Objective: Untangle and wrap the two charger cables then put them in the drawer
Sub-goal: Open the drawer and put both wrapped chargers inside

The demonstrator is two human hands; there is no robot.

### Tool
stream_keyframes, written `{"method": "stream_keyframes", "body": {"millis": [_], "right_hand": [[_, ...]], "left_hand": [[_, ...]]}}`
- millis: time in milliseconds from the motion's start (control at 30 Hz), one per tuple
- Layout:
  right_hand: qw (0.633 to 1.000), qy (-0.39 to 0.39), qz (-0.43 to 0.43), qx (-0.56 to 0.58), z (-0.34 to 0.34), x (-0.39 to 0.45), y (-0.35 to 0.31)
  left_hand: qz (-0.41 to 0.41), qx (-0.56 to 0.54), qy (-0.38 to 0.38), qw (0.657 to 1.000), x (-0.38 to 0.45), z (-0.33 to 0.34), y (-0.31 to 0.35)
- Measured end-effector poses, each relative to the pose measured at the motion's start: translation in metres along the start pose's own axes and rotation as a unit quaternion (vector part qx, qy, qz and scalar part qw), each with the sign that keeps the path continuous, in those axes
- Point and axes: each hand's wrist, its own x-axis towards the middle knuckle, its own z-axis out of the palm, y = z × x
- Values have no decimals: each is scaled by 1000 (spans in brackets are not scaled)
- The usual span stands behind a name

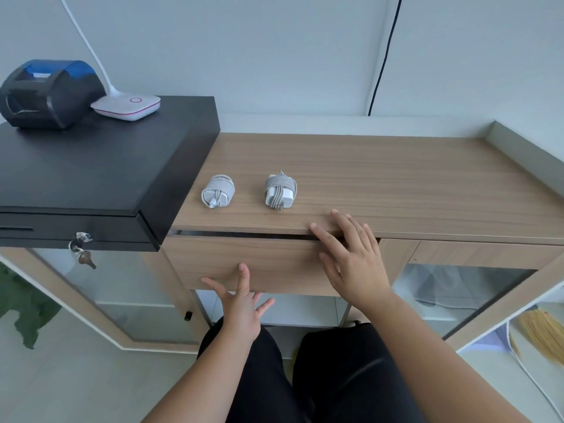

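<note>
Two charger cables lie wound around their adapters on the desk top (396, 184), near its front edge: the left charger (218, 191) close to the left front corner beside the black cash drawer (91, 166), the right charger (280, 190) just to its right, apart from it. Both look fully wrapped, so judge the untangling and wrapping done; stowing is left.

Your left hand (244, 303) is spread wide, fingertips against the lower edge of the drawer front (244, 261), holding nothing. Your right hand (351, 254) lies flat with straight fingers over the desk's front edge, above the right end of the drawer, also holding nothing. This placement suits steadying the desk while the drawer is worked.

A dark gap shows along the drawer's top, so it appears slightly ajar, though the view does not settle this. Open it wide before you lift either charger.

A receipt printer (48, 93) and a white lamp base (126, 106) stand on the cash drawer.
</note>
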Motion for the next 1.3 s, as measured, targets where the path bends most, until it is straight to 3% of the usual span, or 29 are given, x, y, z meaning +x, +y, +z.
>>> {"method": "stream_keyframes", "body": {"millis": [133,233,300,400,500,600,667,833,1000,1300], "right_hand": [[1000,20,-1,11,1,-13,2],[999,40,16,27,0,-17,2],[997,60,33,32,-1,-18,-1],[994,88,43,43,-3,-17,-6],[993,103,34,50,-9,-17,-6],[994,75,16,78,-21,-18,-3],[993,34,7,110,-30,-17,-1],[985,-67,9,161,-52,-15,-4],[972,-131,2,193,-66,-19,-7],[965,-117,1,233,-74,-29,-9]], "left_hand": [[52,70,34,996,-7,-2,-2],[181,238,118,947,-15,-6,-2],[334,311,105,884,-19,-10,3],[501,402,2,767,-24,-13,18],[572,530,-23,625,-27,-6,35],[615,555,-67,556,-27,2,49],[629,550,-108,538,-32,8,56],[598,617,-106,501,-50,16,62],[576,616,-122,524,-64,5,59],[542,631,-188,522,-94,-16,66]]}}
